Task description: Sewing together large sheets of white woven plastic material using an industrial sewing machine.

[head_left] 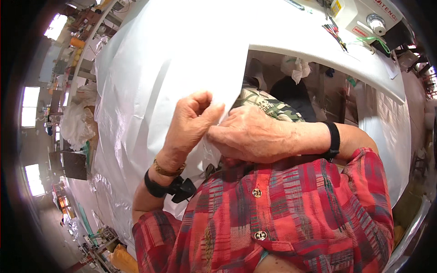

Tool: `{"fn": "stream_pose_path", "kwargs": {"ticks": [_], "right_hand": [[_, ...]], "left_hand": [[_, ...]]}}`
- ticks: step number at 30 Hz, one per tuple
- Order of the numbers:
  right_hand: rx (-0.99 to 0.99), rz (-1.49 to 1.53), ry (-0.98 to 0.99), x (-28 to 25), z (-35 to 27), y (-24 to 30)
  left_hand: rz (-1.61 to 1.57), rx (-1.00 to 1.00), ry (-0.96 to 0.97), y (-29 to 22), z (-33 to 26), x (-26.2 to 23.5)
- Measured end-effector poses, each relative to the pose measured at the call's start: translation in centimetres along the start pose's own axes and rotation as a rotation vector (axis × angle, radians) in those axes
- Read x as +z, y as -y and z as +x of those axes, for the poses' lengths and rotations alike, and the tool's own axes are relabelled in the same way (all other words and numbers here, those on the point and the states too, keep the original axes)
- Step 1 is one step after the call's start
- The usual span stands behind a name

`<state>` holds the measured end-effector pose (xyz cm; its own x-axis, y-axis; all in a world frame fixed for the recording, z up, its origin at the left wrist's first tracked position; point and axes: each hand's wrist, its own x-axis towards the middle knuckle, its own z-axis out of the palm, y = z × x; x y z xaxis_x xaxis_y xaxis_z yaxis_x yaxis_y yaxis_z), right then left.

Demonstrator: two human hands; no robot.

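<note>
A large white plastic-like sheet (182,50) with a faint woven texture spreads over the table and hangs down in folds at the left. Its edge runs down to my two hands, held close together in front of my chest. My left hand (191,120) is closed, thumb and curled fingers pinching the sheet's edge. My right hand (248,134) lies across from the right with its fingers folded in, closed on the same edge just beside the left. The fingertips and the exact bit of edge between them are partly hidden.
At the top right a white sewing machine (368,20) stands on the white tabletop (300,48). Near it lie thin red-and-black tools (335,37) and a green cord (380,43). Crumpled clear plastic (78,127) sits at the far left. My camouflage-clad leg (268,104) shows below the table.
</note>
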<state>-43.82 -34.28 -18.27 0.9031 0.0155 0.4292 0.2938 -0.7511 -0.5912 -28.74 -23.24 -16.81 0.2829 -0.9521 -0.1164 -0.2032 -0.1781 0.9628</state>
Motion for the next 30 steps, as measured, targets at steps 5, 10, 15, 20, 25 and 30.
{"fn": "stream_pose_path", "kwargs": {"ticks": [5, 10, 15, 20, 25, 30], "right_hand": [[0.366, 0.388, -0.773, 0.6, -0.3, -5.7], [0.859, 0.413, -0.440, 5.0, 7.6, -10.6], [0.130, 0.056, 0.108, 9.1, 18.9, -12.2], [0.058, -0.037, 0.157, 10.7, 16.5, -13.0], [-0.055, -0.066, -0.201, 7.4, 8.3, -12.9], [0.203, -0.178, 0.457, -0.5, 2.8, -12.9]], "left_hand": [[0.175, 0.048, -0.179, -2.3, -0.3, -3.9], [0.573, 0.288, -0.217, -10.7, 1.5, -7.8], [1.203, 0.712, 0.135, -16.7, 3.1, -5.9], [1.318, 0.677, 0.524, -11.6, 2.5, -3.1], [1.275, 0.599, 0.287, -0.6, 1.2, -1.0], [1.093, 0.480, -0.123, 5.4, -0.1, 0.1]]}}
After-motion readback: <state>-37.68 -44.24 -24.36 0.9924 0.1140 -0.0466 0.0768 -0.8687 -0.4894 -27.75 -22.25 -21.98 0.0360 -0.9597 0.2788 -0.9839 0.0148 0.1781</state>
